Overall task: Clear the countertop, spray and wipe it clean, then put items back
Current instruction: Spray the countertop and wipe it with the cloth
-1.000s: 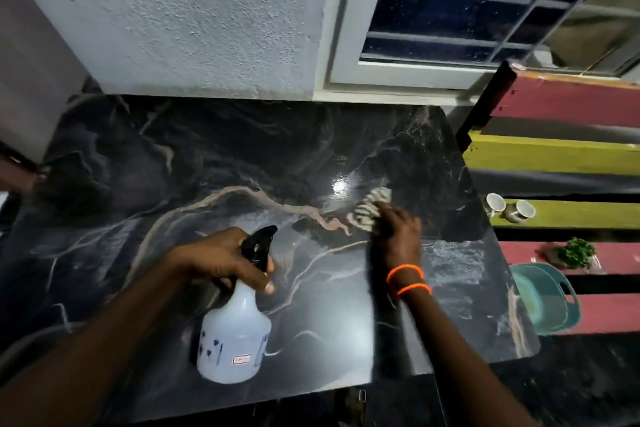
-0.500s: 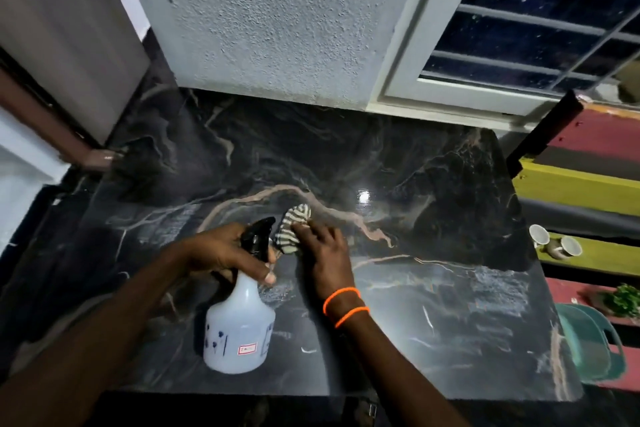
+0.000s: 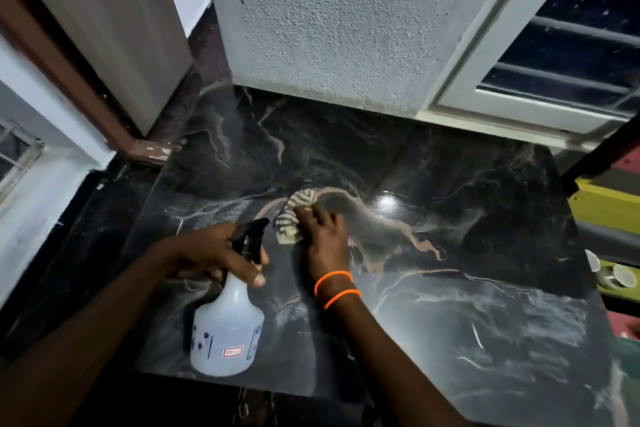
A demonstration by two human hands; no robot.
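Observation:
The black marble countertop (image 3: 433, 305) with pale veins fills the middle of the view and shows wet streaks at the right. My left hand (image 3: 214, 253) grips the black trigger head of a white spray bottle (image 3: 227, 333) that stands upright near the front edge. Just right of it, my right hand (image 3: 323, 236), with two orange bands on the wrist, presses a striped cloth (image 3: 291, 215) flat on the counter's middle. Part of the cloth is hidden under my fingers.
A rough white wall (image 3: 329, 28) and a window frame (image 3: 502, 73) back the counter. A brown door frame (image 3: 69, 80) stands at the left. Coloured shelves (image 3: 609, 205) at the right hold two white cups (image 3: 616, 274).
My right hand has swept the cloth from the counter's right side leftward to the middle, beside the bottle. The left hand stays on the bottle. The view has turned left.

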